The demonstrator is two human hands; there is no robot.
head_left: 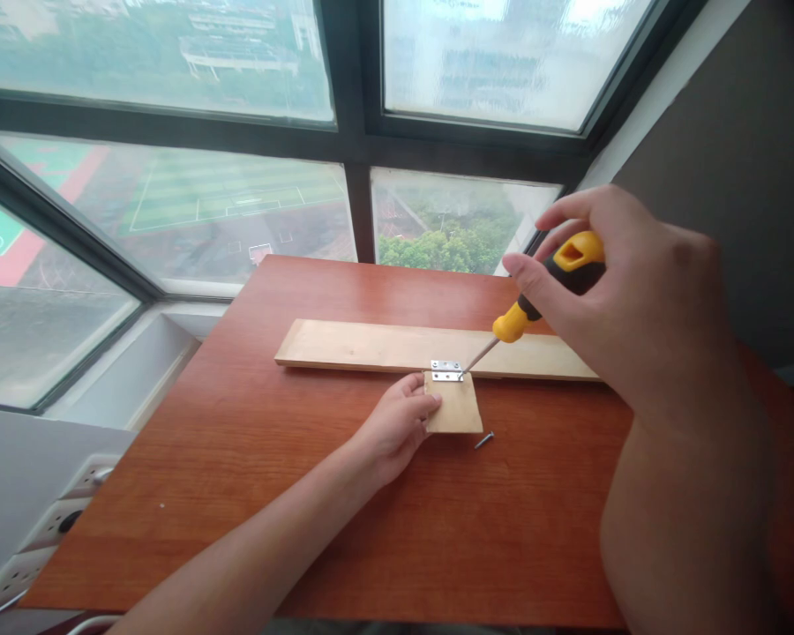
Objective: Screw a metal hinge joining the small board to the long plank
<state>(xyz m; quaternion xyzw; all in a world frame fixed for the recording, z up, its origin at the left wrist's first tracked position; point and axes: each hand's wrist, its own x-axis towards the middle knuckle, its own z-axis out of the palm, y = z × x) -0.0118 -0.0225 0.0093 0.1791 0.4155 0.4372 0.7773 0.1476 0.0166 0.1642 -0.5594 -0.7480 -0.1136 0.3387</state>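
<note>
A metal hinge (447,371) joins a long pale wooden board (370,342) to a small wooden piece (455,412). My left hand (400,428) pinches the small piece at its left edge, thumb on top. In my right hand (635,291) is a screwdriver (514,319) with a yellow and black handle. Its shaft slants down to the left, and the tip meets the hinge's near right corner. Whether a screw sits under the tip is too small to make out. A loose screw (484,440) lies on the table just right of the small piece.
The reddish-brown table (291,529) stands against dark-framed windows (357,132). White wall sockets (53,520) line the lower left beside the table edge. A dark wall (734,159) rises on the right.
</note>
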